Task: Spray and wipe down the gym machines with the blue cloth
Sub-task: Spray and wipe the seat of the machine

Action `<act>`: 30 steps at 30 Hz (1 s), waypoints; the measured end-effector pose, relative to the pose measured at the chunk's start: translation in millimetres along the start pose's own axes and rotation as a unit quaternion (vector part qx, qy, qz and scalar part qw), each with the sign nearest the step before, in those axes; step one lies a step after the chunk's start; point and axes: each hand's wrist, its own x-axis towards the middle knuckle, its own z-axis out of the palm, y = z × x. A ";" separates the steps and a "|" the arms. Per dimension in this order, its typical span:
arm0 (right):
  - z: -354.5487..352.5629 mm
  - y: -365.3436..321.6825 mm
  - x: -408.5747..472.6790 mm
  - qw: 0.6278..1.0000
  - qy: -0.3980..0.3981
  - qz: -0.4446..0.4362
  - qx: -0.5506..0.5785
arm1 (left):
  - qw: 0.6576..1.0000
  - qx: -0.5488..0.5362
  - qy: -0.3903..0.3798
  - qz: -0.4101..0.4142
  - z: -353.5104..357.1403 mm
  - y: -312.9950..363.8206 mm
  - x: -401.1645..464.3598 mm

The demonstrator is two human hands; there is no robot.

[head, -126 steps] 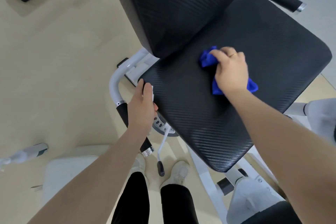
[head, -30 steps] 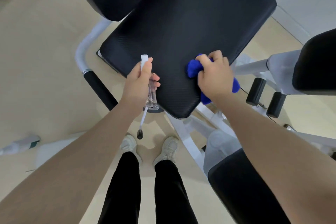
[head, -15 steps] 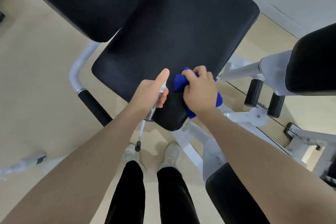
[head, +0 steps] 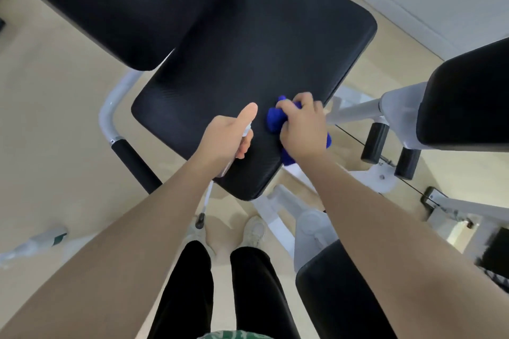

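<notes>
The blue cloth (head: 276,120) sits bunched on the near right part of the black seat pad (head: 256,69), pressed down under the right hand (head: 301,129), whose fingers curl over it and grip it, balled up, I'd say, so the palm can bear down while wiping. Just beside it the left hand (head: 227,136) is wrapped around a small clear spray bottle (head: 246,131), index finger stretched out on top of the nozzle, held close so fresh spray would land right where the cloth works. Above them the backrest pad (head: 118,5) overhangs the seat, and white frame tubing (head: 106,115) curves off to the left over the pale floor (head: 49,107). Compared with half a second ago, the two hands sit much the same, while the view has drifted, the seat now lower and further right.
</notes>
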 end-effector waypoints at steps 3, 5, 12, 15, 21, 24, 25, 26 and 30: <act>9.2 16.9 -33.2 0.972 0.001 -0.223 -0.071 | 1.000 -0.006 -0.010 -0.001 15.2 2.3 4.0; 1.0 29.1 -10.5 0.966 -0.011 -0.237 -0.108 | 1.000 0.003 -0.008 0.002 15.0 6.3 4.8; -18.9 -30.8 37.5 0.993 -0.096 -0.033 -0.068 | 0.996 -0.003 0.078 -0.050 -30.9 -26.0 -5.5; -10.5 -80.1 11.4 0.974 -0.136 -0.179 -0.013 | 0.992 0.001 0.109 -0.071 -62.2 -54.2 -19.3; 14.9 -141.4 -17.5 0.956 -0.224 -0.174 0.078 | 0.978 -0.073 0.171 -0.089 -127.2 -106.8 -44.3; 25.5 -154.8 -23.7 0.956 -0.236 -0.140 0.101 | 0.971 -0.087 0.195 -0.110 -149.9 -128.4 -47.3; 28.4 -160.2 -25.2 0.957 -0.236 -0.136 0.102 | 0.968 -0.095 0.200 -0.117 -155.8 -132.0 -44.4; 31.4 -166.6 -25.7 0.958 -0.233 -0.133 0.103 | 0.965 -0.108 0.203 -0.123 -161.5 -135.0 -38.3; 47.9 -182.8 -25.4 0.964 -0.227 -0.104 0.091 | 0.960 -0.147 0.192 -0.142 -176.9 -143.5 -11.6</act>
